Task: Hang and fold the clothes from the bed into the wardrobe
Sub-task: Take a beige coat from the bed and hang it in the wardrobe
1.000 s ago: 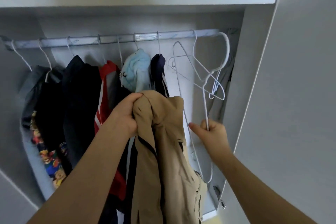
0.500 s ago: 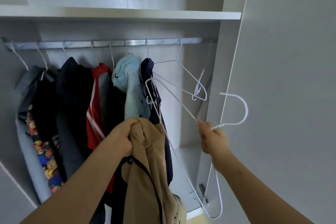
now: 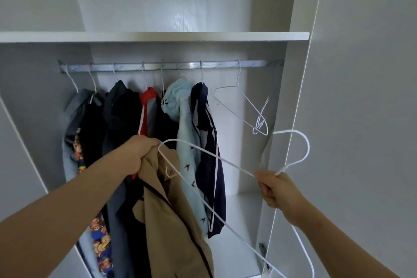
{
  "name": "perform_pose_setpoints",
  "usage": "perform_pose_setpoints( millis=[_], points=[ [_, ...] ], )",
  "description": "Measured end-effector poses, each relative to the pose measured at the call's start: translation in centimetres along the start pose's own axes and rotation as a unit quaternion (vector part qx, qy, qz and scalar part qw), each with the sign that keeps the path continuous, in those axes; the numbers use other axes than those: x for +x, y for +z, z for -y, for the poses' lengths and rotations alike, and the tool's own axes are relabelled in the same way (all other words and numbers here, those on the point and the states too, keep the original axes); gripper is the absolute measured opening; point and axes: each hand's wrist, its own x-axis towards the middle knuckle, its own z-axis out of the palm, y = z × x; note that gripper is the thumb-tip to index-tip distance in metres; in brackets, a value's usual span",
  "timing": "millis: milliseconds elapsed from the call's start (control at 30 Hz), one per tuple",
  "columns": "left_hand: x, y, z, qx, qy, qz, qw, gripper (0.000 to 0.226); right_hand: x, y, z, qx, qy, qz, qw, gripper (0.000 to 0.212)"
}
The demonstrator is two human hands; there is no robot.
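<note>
Now that the right hand (image 3: 277, 189) has pulled the hanger (image 3: 225, 161) off the rail (image 3: 171, 66), fingers clamped at its neck, one shoulder reaches the jacket (image 3: 171, 210), which the left hand (image 3: 137, 153) fingers grip bunched before the hung clothes (image 3: 126, 115). Threading, I judge, can begin.

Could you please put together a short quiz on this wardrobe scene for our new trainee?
1. True or false: the left hand grips the tan garment.
2. What does the right hand hold? A) a white wire hanger; B) a folded towel; C) nothing.
3. Fill in the colour: the striped garment hanging furthest right on the rail is ___.
Key: 1 true; 2 A; 3 navy.
</note>
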Motion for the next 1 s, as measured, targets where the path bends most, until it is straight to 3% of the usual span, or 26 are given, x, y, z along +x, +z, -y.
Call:
perform_pose_setpoints(
  millis=[100, 167, 267, 367, 533, 667, 733, 800, 900, 933, 1000],
  points=[
    [-0.1, -0.2, -0.4, 0.09, 0.115, -0.067, 0.987, 0.017, -0.3, 0.5, 0.7, -0.067, 0.008, 0.02, 0.998, 0.058],
    [-1.1, 0.9, -0.4, 0.134, 0.174, -0.068, 0.973, 0.011, -0.4, 1.6, 1.2, -0.126, -0.001, 0.02, 0.992, 0.057],
    [-2.8, 3.5, 0.1, 0.15, 0.229, 0.003, 0.962, 0.012, -0.2, 3.9, 1.5, -0.116, 0.0, 0.005, 0.993, 0.046],
    [-4.3, 5.2, 0.3, 0.137, 0.276, 0.065, 0.949, 0.013, -0.1, 6.1, 1.8, -0.088, -0.005, 0.003, 0.996, 0.015],
    [-6.4, 5.6, 0.2, 0.119, 0.343, 0.237, 0.901, 0.034, 0.2, 8.1, 1.8, -0.005, -0.036, 0.025, 0.999, 0.018],
    [-7.3, 4.5, 0.6, 0.142, 0.315, 0.362, 0.866, 0.03, 0.2, 8.7, 2.1, 0.088, -0.057, 0.04, 0.994, 0.037],
    [-7.3, 3.1, 1.0, 0.197, 0.308, 0.376, 0.852, 0.022, 0.4, 8.7, 2.2, 0.092, -0.055, 0.011, 0.994, 0.041],
    [-6.7, 1.6, 1.2, 0.332, 0.359, 0.3, 0.819, 0.014, 1.1, 8.5, 2.2, 0.077, -0.065, -0.021, 0.995, 0.033],
    [-6.2, -0.2, 0.5, 0.528, 0.495, 0.032, 0.69, 0.021, 2.0, 8.1, 3.1, 0.069, -0.089, -0.02, 0.993, 0.03],
    [-6.1, -0.5, 0.3, 0.543, 0.531, -0.042, 0.649, 0.025, 2.3, 8.2, 3.5, 0.077, -0.097, -0.007, 0.992, 0.032],
    [-5.8, 0.0, 0.1, 0.568, 0.55, -0.112, 0.602, 0.059, 2.7, 8.5, 4.5, 0.097, -0.11, 0.016, 0.989, 0.035]
  ],
)
